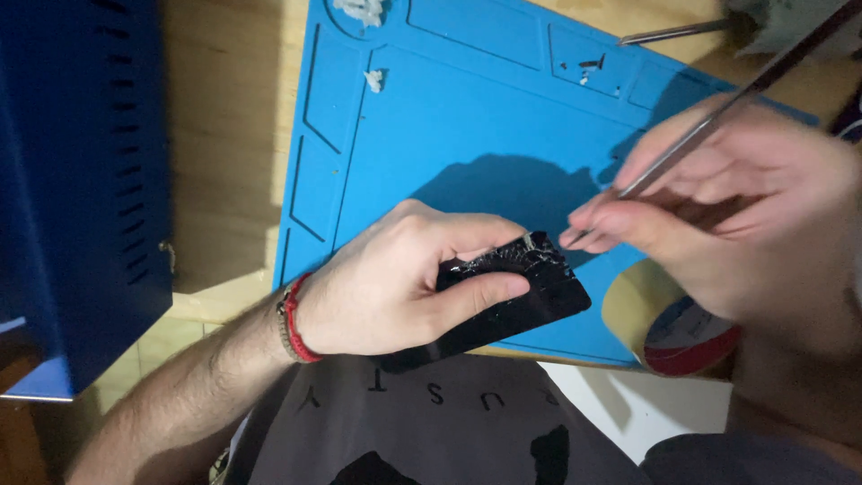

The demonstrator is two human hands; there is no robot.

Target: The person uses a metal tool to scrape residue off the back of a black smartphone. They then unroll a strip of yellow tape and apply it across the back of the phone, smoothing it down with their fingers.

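While the left hand [386, 287] grips a black phone with cracked glass [512, 292] over the near edge of the blue repair mat [467, 117], its fingers curl around the phone and the thumb presses on the screen. Just beside it, the right hand [727, 207] pinches a thin metal tool [718, 112], whose tip reaches the phone's upper corner. A roll of tape [669, 319] lies below this hand.

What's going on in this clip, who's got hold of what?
A person's left hand holds a black phone with a cracked screen over the near edge of a blue work mat. The right hand pinches a thin metal tool, its tip at the phone's cracked top corner. A roll of tape lies beside the right hand, and small white scraps sit on the mat.
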